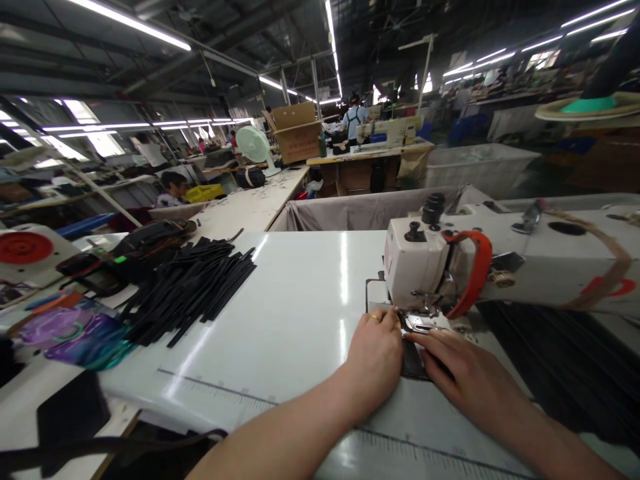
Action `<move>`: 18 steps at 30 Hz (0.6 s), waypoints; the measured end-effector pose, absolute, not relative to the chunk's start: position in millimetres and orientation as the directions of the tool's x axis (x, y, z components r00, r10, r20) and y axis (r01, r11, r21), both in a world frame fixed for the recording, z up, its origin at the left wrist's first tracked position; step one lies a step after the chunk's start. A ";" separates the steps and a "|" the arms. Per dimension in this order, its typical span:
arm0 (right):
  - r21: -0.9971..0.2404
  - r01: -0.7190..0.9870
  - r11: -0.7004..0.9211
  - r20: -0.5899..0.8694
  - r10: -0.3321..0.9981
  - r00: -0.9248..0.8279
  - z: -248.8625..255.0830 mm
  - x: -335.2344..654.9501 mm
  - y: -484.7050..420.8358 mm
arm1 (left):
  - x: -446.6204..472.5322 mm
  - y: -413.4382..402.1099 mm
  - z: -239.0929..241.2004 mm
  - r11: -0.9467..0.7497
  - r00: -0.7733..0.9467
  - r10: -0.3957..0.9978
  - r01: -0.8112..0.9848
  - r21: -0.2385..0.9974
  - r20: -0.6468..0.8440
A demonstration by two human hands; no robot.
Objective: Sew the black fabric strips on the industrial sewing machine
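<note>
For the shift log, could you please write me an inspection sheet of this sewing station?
Surface: glossy white table with a printed ruler along its near edge.
Job's things: dark strip flat under both hands at the presser foot of the white sewing machine.
Clutter: pile of black strips at left; colourful pouch; red disc.
Hands: left hand and right hand pressed flat on the strip, a ring on the left.
Cables: nothing seen.
Surroundings: grey fabric bin, fan, cardboard box, people at other tables.
</note>
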State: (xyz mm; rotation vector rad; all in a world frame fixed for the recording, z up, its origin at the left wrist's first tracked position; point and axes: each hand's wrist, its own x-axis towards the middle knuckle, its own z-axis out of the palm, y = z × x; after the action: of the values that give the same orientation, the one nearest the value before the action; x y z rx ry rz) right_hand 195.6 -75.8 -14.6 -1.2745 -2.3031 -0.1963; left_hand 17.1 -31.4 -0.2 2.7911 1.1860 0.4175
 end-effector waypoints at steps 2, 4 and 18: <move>-0.118 0.823 0.555 0.489 0.754 -0.438 -15.3 196.0 -75.5 | 17.0 -32.3 -0.1 -0.689 0.661 0.725 0.700 0.188 0.194; -0.125 0.827 0.548 0.493 0.758 -0.428 -16.0 195.5 -75.7 | 15.7 -33.7 0.0 -0.675 0.649 0.738 0.702 0.228 0.184; 0.157 0.985 -0.068 0.544 0.838 -0.029 16.0 245.4 -87.5 | 5.2 7.5 -2.4 -0.642 0.597 0.763 0.661 0.387 0.246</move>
State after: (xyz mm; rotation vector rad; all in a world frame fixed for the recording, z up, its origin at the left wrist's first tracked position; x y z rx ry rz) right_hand 245.4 -87.5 16.0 -1.9709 -1.9294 -0.7535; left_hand 5.2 7.5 -2.4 2.5711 1.1712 0.5755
